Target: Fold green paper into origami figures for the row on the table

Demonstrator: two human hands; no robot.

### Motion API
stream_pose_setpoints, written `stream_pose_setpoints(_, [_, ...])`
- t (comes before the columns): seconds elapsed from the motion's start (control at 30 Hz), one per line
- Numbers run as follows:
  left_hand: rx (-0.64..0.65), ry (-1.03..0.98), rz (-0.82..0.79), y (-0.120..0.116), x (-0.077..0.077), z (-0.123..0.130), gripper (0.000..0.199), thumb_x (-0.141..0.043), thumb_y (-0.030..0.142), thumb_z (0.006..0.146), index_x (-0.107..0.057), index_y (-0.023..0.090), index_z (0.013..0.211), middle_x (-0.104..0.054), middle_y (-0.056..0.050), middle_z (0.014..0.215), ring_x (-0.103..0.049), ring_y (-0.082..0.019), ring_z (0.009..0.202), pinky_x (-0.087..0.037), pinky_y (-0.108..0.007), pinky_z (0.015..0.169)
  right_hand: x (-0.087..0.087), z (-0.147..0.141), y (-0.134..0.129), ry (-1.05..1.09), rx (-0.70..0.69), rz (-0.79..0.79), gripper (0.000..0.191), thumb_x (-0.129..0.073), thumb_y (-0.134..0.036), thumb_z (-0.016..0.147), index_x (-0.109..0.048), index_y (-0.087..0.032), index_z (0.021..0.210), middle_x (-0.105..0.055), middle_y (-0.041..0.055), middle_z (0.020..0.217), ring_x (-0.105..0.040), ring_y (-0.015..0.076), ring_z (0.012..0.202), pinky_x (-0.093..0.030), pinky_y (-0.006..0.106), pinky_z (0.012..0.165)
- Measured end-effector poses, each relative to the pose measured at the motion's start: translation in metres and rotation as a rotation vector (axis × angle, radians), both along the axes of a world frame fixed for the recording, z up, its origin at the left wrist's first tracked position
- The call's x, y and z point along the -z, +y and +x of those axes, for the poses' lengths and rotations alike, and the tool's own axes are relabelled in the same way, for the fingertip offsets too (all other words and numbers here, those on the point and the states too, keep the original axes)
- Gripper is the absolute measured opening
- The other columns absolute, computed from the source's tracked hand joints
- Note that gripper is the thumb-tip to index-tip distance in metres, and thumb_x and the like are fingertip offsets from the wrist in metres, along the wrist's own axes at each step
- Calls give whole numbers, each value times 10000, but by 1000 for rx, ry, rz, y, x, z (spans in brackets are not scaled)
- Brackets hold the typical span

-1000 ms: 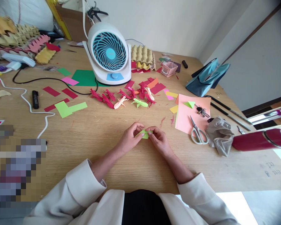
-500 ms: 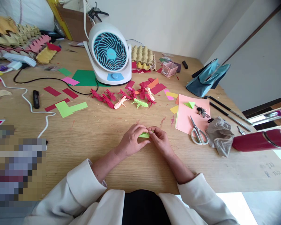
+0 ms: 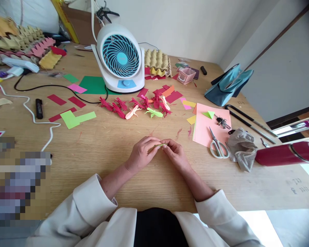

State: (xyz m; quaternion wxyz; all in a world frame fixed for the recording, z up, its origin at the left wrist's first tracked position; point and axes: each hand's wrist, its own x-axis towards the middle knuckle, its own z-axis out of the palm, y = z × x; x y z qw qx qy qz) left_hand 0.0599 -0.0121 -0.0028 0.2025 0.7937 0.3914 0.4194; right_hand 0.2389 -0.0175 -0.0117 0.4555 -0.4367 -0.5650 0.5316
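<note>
A small piece of light green paper is pinched between both hands above the table's near middle; only its thin edge shows, the rest is covered by fingers. My left hand grips its left end between thumb and fingers. At the other end, my right hand holds it with thumb and forefinger. Beyond the hands lies a row of folded paper figures, among them a red one, a peach one and a light green one.
A white and blue fan stands behind the figures. To the right are scissors on pink paper, a crumpled grey bag and a red bottle. Leftward lie green paper scraps, a black marker and a white cable.
The light green paper has turned from showing a flat face to nearly edge-on. The thumb of my left hand has moved up against it, and both hands stay in about the same place.
</note>
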Motion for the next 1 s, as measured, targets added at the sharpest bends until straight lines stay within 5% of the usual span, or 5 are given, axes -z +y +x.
stream_pose_setpoints(0.37, [-54,-115,-115,3,-2,1,128,-559,203,926,-686,199,912,-695,-45,887,-642,-167,867,-498,-284,821,9,-3,2,52,10,6,320,-713,-495,799,-630,-223,947,-649,28,870,-579,165,790,-476,289,716])
stream_pose_setpoints(0.7, [-96,-193,-417,5,2,1,102,-587,243,880,-663,197,932,-726,-20,882,-662,-151,789,-499,-245,744,16,-2,3,-22,72,39,250,-685,-434,832,-617,-218,937,-605,11,807,-542,152,707,-449,278,650])
stream_pose_setpoints(1.0, [-94,-146,-421,6,9,1,109,-562,157,857,-554,213,949,-690,8,835,-666,-133,773,-461,-227,704,15,0,2,-144,61,104,144,-651,-289,841,-609,-219,960,-554,-5,781,-473,132,646,-379,261,590])
